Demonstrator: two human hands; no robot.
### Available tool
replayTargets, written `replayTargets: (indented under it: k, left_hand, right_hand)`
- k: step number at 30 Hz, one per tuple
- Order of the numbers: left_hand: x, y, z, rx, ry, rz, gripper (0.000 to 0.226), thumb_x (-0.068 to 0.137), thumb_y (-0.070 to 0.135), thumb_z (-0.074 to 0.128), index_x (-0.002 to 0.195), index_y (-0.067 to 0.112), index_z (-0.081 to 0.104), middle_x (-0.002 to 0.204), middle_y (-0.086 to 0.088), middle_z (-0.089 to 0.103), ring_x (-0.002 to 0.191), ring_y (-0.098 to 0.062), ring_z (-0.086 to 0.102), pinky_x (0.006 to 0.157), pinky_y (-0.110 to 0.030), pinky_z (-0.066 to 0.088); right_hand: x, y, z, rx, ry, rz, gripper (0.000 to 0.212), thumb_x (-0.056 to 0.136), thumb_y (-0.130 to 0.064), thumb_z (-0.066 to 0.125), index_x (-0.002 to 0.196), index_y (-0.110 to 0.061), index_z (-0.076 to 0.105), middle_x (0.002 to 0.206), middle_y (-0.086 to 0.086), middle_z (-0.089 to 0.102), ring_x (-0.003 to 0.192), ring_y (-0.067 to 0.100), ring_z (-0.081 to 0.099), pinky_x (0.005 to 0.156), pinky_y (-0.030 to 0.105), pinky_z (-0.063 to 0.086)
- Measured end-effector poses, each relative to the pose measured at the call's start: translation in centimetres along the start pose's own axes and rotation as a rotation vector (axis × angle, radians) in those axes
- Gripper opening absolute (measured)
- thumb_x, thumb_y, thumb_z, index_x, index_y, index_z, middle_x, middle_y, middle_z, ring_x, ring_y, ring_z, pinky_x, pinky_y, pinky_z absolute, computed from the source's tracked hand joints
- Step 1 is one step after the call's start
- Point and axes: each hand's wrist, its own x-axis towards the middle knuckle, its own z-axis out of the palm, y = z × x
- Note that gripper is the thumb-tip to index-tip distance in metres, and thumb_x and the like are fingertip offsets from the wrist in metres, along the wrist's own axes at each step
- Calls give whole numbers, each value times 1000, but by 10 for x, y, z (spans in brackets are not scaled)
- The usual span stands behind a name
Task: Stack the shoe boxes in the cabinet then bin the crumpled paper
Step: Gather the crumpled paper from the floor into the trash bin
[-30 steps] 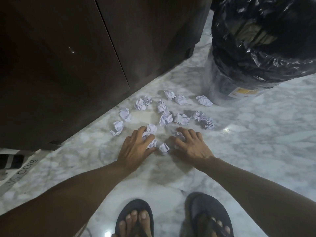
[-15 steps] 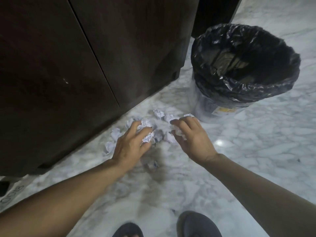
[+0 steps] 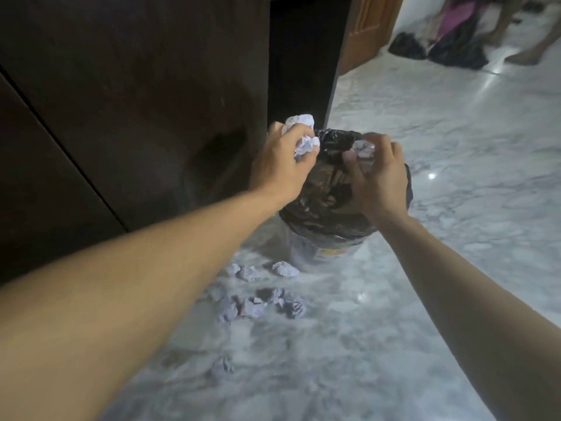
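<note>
Paper-filled hands over black-lined bin

A white-and-grey marble floor fills the room, glossy with small bright light reflections. A lighter wooden door frame stands at the back, with dark bags heaped on the floor beyond it

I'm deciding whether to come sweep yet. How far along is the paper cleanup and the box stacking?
Shoe boxes: none in view and the cabinet doors are closed, so stacking may be done, though I cannot confirm it. In hand: the left hand and right hand each grip crumpled paper over the bin, not yet dropped. Left: a scatter of paper balls on the floor beside the bin.
</note>
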Motion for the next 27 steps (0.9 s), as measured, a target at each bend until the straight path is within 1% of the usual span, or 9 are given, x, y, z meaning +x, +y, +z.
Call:
replayTargets:
  k: [5,7,10,12,16,18,21,24,27]
  left_hand:
    - [20,-15,44,66,-251,-156,39,89,43,59,126,30,58,123,-8,51,113,-29,53,98,-43,46]
    - [21,-16,51,55,-334,-213,46,89,48,58,133,35,54,132,-5,53,115,-26,55,97,-37,48]
    - [22,-12,51,94,-401,-209,45,89,51,58,132,39,54,135,5,57,116,-20,58,91,-27,43]
    - [21,-9,50,99,-381,-222,38,90,48,59,125,33,62,124,7,65,110,-17,61,88,-24,43]
    - [16,-2,42,60,-237,-193,27,92,41,57,103,21,73,102,0,72,97,-19,64,88,-32,50]
    - [12,-1,30,32,-183,-155,27,92,39,57,102,20,73,102,3,72,98,-15,64,88,-30,50]
    - [-7,-10,2,9,-128,-117,25,91,32,61,105,16,73,101,2,72,94,-13,65,84,-25,50]
    - [-44,-34,-30,60,-89,-108,23,90,25,64,105,9,71,101,-6,71,93,-18,65,84,-29,50]
    - [-91,-68,-53,128,-118,-190,28,88,21,66,110,4,68,108,-9,68,102,-23,63,91,-32,48]
  right_hand:
    - [17,28,-2,-49,-151,132,56,94,-58,43,134,-18,44,134,11,47,120,28,48,93,35,37]
    - [20,35,0,-14,-139,111,59,93,-62,36,126,-16,51,126,10,53,114,26,51,88,32,36]
    - [23,43,5,4,-95,99,56,90,-64,29,99,-15,55,104,7,59,95,24,53,78,31,36]
    - [20,42,5,18,-64,88,44,95,-56,31,95,-18,53,101,5,57,95,20,49,80,31,35]
    - [5,26,-2,86,8,29,34,101,-36,39,112,-11,60,108,-2,57,104,13,48,79,20,29]
    - [-7,13,-2,148,16,-31,31,100,-33,42,111,-12,61,105,-4,56,100,11,51,78,17,34]
    - [-31,-10,3,239,-23,-157,27,98,-28,48,110,-9,62,105,1,58,92,8,56,81,24,47]
    - [-64,-33,14,271,-46,-305,20,94,-18,54,106,-3,62,103,6,59,85,4,54,76,20,46]
    - [-98,-41,34,294,-149,-382,21,92,-15,57,106,0,61,105,9,59,87,14,58,75,27,50]
